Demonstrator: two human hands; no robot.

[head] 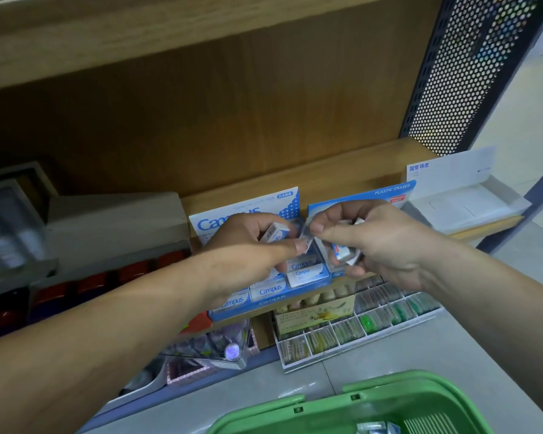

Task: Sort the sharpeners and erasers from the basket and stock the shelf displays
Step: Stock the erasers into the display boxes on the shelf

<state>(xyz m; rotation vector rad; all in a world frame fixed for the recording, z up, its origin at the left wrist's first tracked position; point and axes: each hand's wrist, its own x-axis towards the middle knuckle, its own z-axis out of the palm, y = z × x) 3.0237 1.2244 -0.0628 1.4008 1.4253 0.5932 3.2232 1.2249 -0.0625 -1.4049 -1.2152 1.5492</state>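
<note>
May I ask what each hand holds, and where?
Left hand: a white eraser, gripped round its body. Right hand: wrapped erasers, cupped underneath. Both pinch clear wrapping.

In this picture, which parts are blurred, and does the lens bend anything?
Head view: the grey display boxes at far left are smeared by blur; the left hand, the right hand and the small white erasers in their grip are fairly sharp; the wooden shelf board leans, probably wide-angle distortion; light is soft, no hard glare.
</note>
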